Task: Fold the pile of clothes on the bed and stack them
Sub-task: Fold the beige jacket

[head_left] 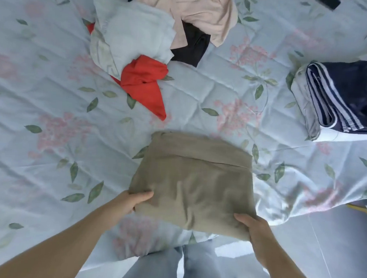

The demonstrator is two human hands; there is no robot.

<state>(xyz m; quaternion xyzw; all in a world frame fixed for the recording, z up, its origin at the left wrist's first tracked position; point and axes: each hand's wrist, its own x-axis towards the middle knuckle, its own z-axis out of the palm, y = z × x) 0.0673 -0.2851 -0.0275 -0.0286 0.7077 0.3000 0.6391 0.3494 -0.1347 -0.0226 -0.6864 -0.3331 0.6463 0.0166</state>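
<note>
Grips folded khaki garment (193, 183) at near-left corner with left hand (130, 202), thumb clamped on top, fingers hidden beneath; grips near-right corner likewise with right hand (256, 230). Beyond khaki garment: unfolded pile (155, 34); to its far right: folded navy stack (344, 95); under it: floral bedsheet (51, 86).

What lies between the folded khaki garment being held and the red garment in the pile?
Only bare floral bedsheet, seen in the head view; the khaki garment and the red garment lie apart.
</note>
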